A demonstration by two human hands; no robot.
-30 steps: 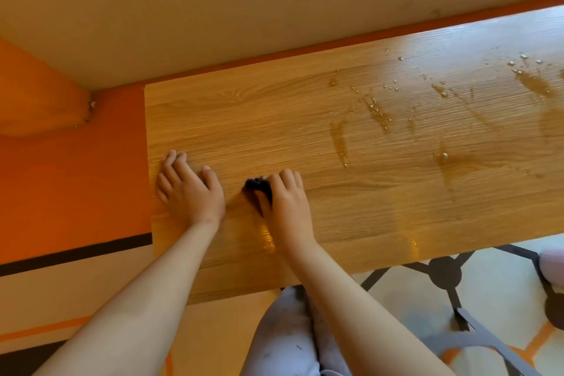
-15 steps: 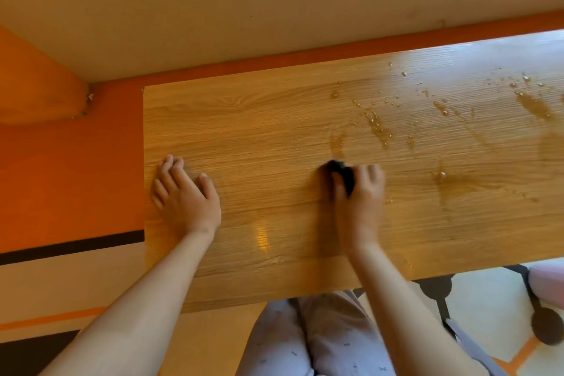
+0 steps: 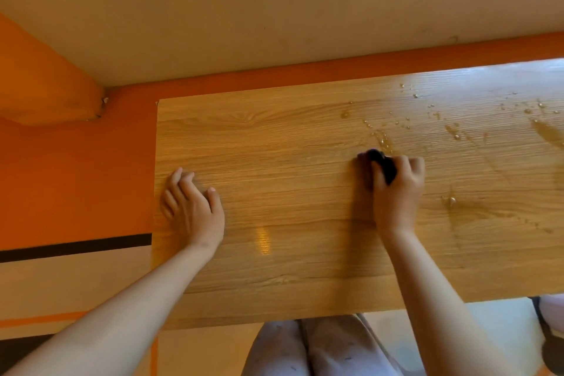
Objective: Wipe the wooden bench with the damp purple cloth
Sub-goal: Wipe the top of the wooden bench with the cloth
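The purple cloth (image 3: 383, 163) is gripped by the right hand (image 3: 396, 186); water droplets (image 3: 451, 131) lie upper right of its fingers (image 3: 410, 163); the left hand (image 3: 192, 210) is pressed flat, open, on the counter (image 3: 290, 268).

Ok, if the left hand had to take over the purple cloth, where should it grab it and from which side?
Probably at the dark fold of the purple cloth that bulges out between thumb and forefinger of the right hand, the only part showing. Come from the left along the bench: the right hand covers the rest, and the left hand rests flat on that side.

Glossy wood-grain bench (image 3: 305, 168), wet droplets (image 3: 381, 137), dark crumpled cloth (image 3: 385, 165), matt wall (image 3: 274, 3)
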